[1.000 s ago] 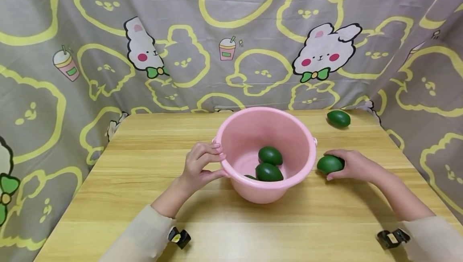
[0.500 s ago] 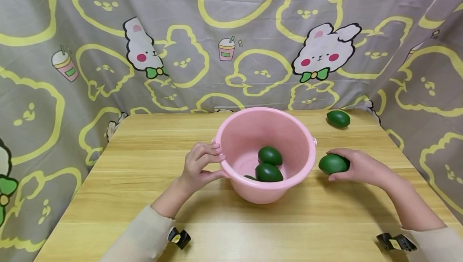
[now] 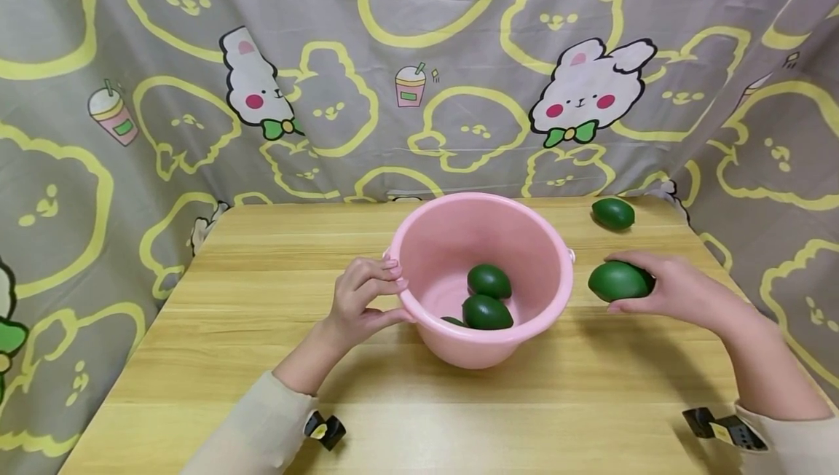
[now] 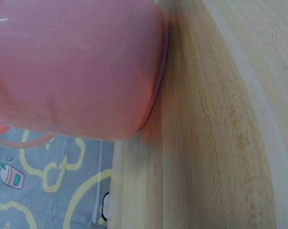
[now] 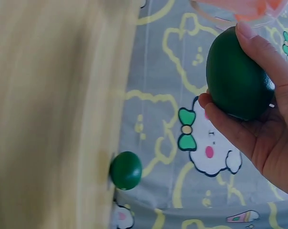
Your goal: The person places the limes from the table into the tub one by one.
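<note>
A pink bucket (image 3: 419, 242) stands mid-table with dark green avocados (image 3: 488, 280) lying in its bottom. My left hand (image 3: 367, 296) grips the bucket's left rim, thumb under and fingers over; the left wrist view shows only the bucket's pink wall (image 4: 77, 67). Right of the bucket, my right hand (image 3: 662, 287) holds a green avocado (image 3: 616, 280) lifted off the table; the same avocado (image 5: 237, 76) sits between thumb and fingers in the right wrist view. Another avocado (image 3: 612, 213) lies at the table's far right corner, also visible as the avocado (image 5: 126, 170) by the table edge.
The wooden table (image 3: 262, 358) is walled in on three sides by a grey curtain (image 3: 419, 60) with yellow rabbit outlines. Black wrist mounts (image 3: 324, 430) sit at both cuffs near the front edge.
My right hand has lifted the avocado off the table and carried it slightly up and to the right. The left hand and bucket have stayed put.
</note>
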Demonstrator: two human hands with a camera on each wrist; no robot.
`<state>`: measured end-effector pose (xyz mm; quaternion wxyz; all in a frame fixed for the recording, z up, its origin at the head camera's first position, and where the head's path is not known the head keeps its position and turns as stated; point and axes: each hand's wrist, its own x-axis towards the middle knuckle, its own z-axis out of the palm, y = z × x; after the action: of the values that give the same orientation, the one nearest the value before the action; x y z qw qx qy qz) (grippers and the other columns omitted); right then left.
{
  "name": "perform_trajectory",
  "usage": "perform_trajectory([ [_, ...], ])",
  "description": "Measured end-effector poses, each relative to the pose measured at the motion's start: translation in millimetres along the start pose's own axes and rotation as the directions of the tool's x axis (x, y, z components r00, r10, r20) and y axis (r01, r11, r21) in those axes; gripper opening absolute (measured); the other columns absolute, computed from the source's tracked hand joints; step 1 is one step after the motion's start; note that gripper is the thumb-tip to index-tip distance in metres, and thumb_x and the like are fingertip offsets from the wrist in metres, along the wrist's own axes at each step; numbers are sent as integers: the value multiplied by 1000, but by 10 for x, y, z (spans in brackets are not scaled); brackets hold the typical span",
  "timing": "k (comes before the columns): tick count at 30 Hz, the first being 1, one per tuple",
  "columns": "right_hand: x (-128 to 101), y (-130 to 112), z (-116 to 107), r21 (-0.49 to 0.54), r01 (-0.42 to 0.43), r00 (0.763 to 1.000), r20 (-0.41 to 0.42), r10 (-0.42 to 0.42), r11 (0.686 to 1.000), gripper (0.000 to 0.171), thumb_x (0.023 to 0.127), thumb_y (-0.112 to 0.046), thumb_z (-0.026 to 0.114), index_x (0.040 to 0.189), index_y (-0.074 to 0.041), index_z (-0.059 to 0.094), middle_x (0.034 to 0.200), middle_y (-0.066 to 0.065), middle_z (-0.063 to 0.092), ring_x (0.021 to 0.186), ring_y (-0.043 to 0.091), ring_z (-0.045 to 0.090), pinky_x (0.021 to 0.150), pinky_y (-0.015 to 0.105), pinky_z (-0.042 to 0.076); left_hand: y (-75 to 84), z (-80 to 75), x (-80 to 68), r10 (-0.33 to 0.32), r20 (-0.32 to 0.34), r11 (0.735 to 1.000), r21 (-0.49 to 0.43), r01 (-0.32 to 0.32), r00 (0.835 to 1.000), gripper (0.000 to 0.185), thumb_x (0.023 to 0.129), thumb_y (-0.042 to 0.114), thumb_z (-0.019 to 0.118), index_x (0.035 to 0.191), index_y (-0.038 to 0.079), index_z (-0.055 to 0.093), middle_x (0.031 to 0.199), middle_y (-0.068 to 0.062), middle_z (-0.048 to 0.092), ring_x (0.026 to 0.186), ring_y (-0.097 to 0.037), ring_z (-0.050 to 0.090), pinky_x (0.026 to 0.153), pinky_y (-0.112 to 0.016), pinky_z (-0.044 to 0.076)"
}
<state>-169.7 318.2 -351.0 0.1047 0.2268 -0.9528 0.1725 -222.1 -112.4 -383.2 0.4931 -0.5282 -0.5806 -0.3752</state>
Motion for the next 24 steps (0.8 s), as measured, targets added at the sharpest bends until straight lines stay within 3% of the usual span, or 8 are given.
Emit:
perform_trajectory([
  [10,23,-98,-142,-49,93,994,-60,-95,995,67,52,-34,92,109,-12,65,97,-1,67,76,0,55,56,22,51,6,-1,11,-3,5,1000,-1,3,1000,42,81,41,71,82,-2,68,83,-13,61,82,-30,60,86,-33,57],
  [16,59,-173,-241,-76,153,981,-111,-161,985,69,46,-32,94,105,-11,66,90,-2,67,72,-1,56,56,13,48,10,-5,13,-2,6,1000,-3,2,1000,42,81,40,71,82,-2,68,83,-13,61,82,-31,60,86,-33,57],
  [24,87,-231,-374,-33,118,987,-107,-121,992,68,47,-29,94,107,-14,65,88,-3,65,69,-4,52,53,11,44,12,-9,13,-4,13,1000,2,4,1000,42,81,40,71,83,-2,68,83,-13,62,83,-31,60,86,-33,57],
])
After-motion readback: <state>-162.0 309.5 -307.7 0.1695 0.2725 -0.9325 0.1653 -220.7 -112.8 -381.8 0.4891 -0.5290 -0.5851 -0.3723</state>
